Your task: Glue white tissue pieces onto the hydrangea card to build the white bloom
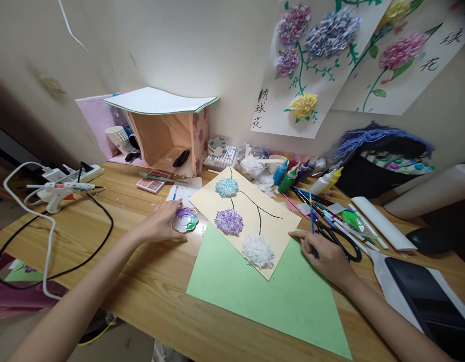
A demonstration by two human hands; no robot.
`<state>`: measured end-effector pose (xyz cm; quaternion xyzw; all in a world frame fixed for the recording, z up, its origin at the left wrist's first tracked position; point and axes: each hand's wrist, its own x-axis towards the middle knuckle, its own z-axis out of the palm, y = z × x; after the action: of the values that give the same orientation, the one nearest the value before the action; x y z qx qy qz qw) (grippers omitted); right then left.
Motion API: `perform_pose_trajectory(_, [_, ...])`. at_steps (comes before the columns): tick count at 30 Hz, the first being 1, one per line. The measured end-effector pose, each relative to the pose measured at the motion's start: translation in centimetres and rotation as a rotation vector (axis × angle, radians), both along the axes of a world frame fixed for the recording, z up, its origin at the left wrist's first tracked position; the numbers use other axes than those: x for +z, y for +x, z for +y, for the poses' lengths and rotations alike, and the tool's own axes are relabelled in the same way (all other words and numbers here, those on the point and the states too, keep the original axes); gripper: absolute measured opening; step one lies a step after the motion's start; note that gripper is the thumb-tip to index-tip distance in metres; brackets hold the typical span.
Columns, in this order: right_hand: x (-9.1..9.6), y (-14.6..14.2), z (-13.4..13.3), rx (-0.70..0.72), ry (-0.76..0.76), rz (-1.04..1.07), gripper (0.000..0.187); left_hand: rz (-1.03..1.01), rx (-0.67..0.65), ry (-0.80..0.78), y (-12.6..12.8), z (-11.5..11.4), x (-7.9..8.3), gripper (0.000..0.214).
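My left hand [159, 221] curves around the left side of a small flower-shaped paint palette [185, 213], with purple and green paint in it. Its thumb and fingers grip the rim. In my right hand [328, 256] is a thin blue paintbrush [312, 216], held upright, while the index finger reaches to the edge of a cream card [213, 193]. The card carries drawn black stems and three raised flower heads: blue [226, 187], purple [228, 221] and white [258, 251]. Partly beneath it lies a green sheet [255, 301].
At left, a glue gun [64, 193] sits among looping cables. A pink box [164, 136] stands behind. Paint bottles [288, 178], scissors [343, 241], pens and a phone [424, 296] crowd the right side. Flower pictures [303, 70] hang on the wall.
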<state>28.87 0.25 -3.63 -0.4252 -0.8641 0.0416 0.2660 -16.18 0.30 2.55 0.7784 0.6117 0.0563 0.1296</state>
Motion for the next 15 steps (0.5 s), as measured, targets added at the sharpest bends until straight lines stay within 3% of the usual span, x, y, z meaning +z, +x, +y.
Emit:
perform_pose_trajectory(9, [-0.2, 0.1, -0.1, -0.007, -0.009, -0.022, 0.022, -0.099, -0.037, 0.002, -0.5, -0.2, -0.8, 0.084])
perform_pose_trajectory(15, [-0.4, 0.3, 0.0, -0.009, 0.044, 0.006, 0.022, -0.214, -0.012, 0.066, 0.6, -1.1, 0.0, 0.084])
